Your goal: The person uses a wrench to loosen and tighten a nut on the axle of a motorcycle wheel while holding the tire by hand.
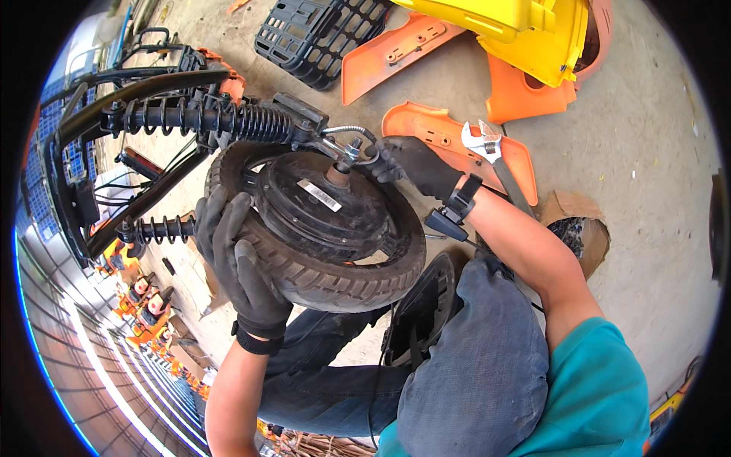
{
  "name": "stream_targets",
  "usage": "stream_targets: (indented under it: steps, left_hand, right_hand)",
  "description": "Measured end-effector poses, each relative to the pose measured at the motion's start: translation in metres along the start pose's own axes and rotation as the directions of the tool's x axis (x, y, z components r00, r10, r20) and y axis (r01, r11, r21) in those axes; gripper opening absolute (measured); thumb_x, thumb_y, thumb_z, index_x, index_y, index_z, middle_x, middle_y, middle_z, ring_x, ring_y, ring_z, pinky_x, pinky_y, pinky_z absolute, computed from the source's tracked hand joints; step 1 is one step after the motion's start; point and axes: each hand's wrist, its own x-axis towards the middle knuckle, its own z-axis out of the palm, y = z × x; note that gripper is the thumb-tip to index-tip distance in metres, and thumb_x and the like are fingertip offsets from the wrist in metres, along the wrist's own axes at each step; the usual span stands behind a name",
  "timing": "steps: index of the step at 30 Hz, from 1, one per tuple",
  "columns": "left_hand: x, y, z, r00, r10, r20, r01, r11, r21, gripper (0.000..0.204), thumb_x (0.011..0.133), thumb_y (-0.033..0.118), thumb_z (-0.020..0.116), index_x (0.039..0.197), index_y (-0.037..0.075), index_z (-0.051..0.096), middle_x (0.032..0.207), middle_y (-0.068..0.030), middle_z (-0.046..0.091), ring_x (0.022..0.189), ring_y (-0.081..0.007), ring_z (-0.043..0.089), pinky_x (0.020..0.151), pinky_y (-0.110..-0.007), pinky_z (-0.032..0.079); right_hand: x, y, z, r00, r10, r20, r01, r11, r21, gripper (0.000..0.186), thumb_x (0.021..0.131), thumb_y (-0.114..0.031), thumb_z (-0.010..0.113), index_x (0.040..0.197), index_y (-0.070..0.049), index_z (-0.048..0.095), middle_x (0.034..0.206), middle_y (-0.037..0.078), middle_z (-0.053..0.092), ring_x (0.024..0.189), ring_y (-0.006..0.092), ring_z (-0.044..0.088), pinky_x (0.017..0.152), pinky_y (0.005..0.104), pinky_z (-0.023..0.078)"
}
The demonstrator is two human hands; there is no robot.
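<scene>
A wheel with a black hub motor [318, 199] and a treaded tyre [346, 289] is attached to a black vehicle frame [76, 129] with coil-spring shock absorbers [205, 118]. My left hand [242, 266], in a dark glove, grips the tyre's left side, fingers over its edge. At the axle end, beside a metal nut [352, 149] and a metal-sheathed cable [350, 131], my gloved right hand [415, 164] has its fingers pinched together. What lies between them is hidden. An adjustable wrench [491, 152] rests on an orange panel [521, 167] beyond my right wrist.
A black plastic basket [293, 30], another orange panel [381, 65] and yellow plastic body parts [525, 38] lie on the far concrete floor. To the right stands an opened cardboard box [598, 244] with dark contents. Several orange vehicles [148, 305] line the left background.
</scene>
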Motion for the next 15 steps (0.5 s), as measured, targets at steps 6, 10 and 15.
stream_targets:
  steps: [6, 10, 15]
  left_hand:
    - [-0.001, -0.004, -0.002, 0.999, 0.033, 0.028, -0.034, 0.999, 0.043, 0.051, 0.1, 0.029, 0.029, 0.127, -0.002, 0.059, 0.134, -0.0175, 0.057, 0.136, -0.0333, 0.039, 0.119, -0.05, 0.018]
    - [-0.001, 0.002, 0.0, 1.0, -0.002, -0.004, 0.002, 0.999, 0.038, 0.051, 0.1, 0.029, 0.029, 0.126, -0.003, 0.059, 0.133, -0.0176, 0.057, 0.136, -0.0338, 0.04, 0.119, -0.05, 0.019]
    - [-0.001, 0.002, 0.0, 1.0, -0.003, -0.006, 0.003, 1.0, 0.006, 0.052, 0.1, 0.03, 0.029, 0.126, -0.003, 0.059, 0.133, -0.0178, 0.057, 0.135, -0.0343, 0.04, 0.119, -0.051, 0.019]
  right_hand:
    - [-0.004, -0.004, -0.003, 0.996, 0.08, 0.031, -0.085, 0.973, 0.214, 0.027, 0.105, -0.028, 0.048, 0.115, -0.007, 0.062, 0.102, 0.004, 0.068, 0.08, 0.0111, 0.064, 0.076, 0.0261, 0.056]
    - [0.004, 0.006, 0.006, 0.993, 0.106, 0.054, -0.117, 0.953, 0.28, 0.028, 0.105, -0.03, 0.049, 0.114, -0.008, 0.062, 0.1, 0.002, 0.067, 0.078, 0.0101, 0.063, 0.075, 0.0252, 0.056]
    - [0.012, 0.019, 0.013, 0.991, 0.134, 0.011, -0.126, 0.892, 0.435, 0.025, 0.105, -0.028, 0.047, 0.112, -0.009, 0.063, 0.097, 0.004, 0.067, 0.075, 0.0113, 0.063, 0.069, 0.0245, 0.055]
